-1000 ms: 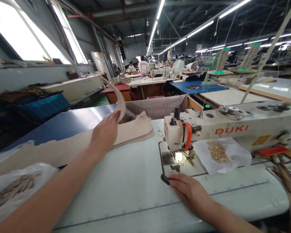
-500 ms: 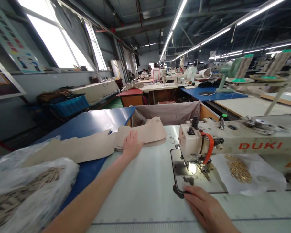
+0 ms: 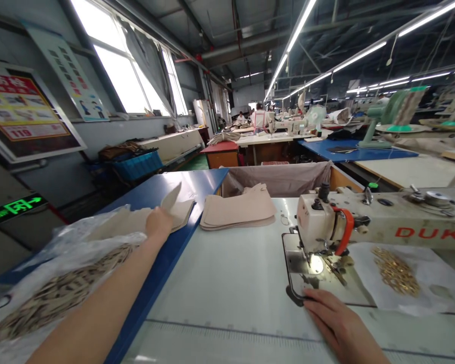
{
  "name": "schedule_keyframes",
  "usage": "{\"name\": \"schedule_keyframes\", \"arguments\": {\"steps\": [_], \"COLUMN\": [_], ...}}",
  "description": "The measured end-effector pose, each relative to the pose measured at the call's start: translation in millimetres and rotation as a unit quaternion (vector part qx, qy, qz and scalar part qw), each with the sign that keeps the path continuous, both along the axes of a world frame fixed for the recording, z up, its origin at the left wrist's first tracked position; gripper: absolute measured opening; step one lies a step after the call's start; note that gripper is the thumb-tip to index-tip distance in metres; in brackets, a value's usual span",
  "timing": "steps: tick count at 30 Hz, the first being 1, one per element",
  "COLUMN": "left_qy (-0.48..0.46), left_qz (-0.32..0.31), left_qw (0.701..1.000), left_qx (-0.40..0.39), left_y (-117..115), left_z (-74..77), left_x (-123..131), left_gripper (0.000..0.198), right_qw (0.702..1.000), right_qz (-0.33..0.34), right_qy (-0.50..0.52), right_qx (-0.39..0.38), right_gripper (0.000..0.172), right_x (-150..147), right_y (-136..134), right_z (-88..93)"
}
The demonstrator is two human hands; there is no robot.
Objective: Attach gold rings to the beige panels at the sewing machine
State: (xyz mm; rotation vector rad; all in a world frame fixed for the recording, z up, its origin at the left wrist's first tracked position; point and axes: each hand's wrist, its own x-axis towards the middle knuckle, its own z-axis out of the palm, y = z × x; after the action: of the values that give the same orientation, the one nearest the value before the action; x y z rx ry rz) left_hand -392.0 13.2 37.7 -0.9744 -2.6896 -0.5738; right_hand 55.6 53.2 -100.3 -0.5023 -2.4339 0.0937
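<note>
My left hand (image 3: 158, 223) reaches out to the left over the blue table (image 3: 197, 183) and grips the top beige cut piece (image 3: 173, 198), whose end curls upward off a long beige stack (image 3: 136, 220). My right hand (image 3: 335, 325) lies flat, fingers stretched, on the pale sewing table (image 3: 227, 293) at the front edge of the metal needle plate (image 3: 299, 268). The white DUKI sewing machine (image 3: 364, 222) stands just behind it, its needle lamp lit. A second stack of beige pieces (image 3: 237, 211) rests in the middle, untouched.
A clear plastic bag of tan strips (image 3: 56, 288) lies at the left front. Small brass parts (image 3: 396, 270) sit on white paper under the machine arm. A grey cloth bin (image 3: 280, 178) hangs behind the table. Other workers sit at distant tables (image 3: 258, 119).
My left hand has left the middle beige stack and swung left to the long stack, lifting its top piece's end. The right hand has stayed by the needle plate. The view has panned left.
</note>
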Motion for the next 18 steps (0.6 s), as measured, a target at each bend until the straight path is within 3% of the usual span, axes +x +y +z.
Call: {"name": "schedule_keyframes", "arguments": {"steps": [2, 4, 7, 9, 11, 12, 14, 16, 18], "left_qy": [0.04, 0.08, 0.127, 0.159, 0.166, 0.173, 0.219, 0.239, 0.238], "left_qz": [0.016, -0.02, -0.13, -0.226, -0.311, -0.341, -0.392, -0.349, -0.322], "left_qw": [0.999, 0.996, 0.983, 0.955, 0.92, 0.907, 0.887, 0.906, 0.916], "left_qx": [0.021, 0.021, -0.026, -0.106, -0.171, -0.175, -0.106, -0.017, 0.03], "left_y": [-6, -16, -41, -61, -78, -84, -87, -82, -74], "left_z": [16.6, 24.6, 12.0, -16.2, -58.6, -83.0, -130.7, -167.0, -184.9], "left_x": [13, 35, 86, 132, 183, 208, 254, 290, 311], "left_gripper": [0.042, 0.042, 0.048, 0.056, 0.056, 0.052, 0.039, 0.028, 0.029], "right_qw": [1.0, 1.0, 1.0, 0.999, 0.998, 0.997, 0.994, 0.993, 0.992], "right_qz": [-0.005, -0.009, -0.009, -0.007, -0.016, -0.024, -0.038, -0.035, -0.01], "right_qy": [0.002, 0.002, -0.001, 0.007, 0.029, 0.042, 0.057, 0.038, -0.009], "right_qx": [0.003, -0.004, -0.028, -0.046, -0.061, -0.066, -0.081, -0.109, -0.127], "right_gripper": [0.027, 0.026, 0.025, 0.023, 0.028, 0.034, 0.045, 0.045, 0.04], "right_x": [0, 0, 1, 2, 0, -1, -7, -15, -21], "right_y": [0, -1, 0, 0, -1, -2, -7, -11, -12], "right_z": [-0.8, -2.0, -4.3, -5.1, -4.5, -3.6, -1.2, -0.3, -3.6]}}
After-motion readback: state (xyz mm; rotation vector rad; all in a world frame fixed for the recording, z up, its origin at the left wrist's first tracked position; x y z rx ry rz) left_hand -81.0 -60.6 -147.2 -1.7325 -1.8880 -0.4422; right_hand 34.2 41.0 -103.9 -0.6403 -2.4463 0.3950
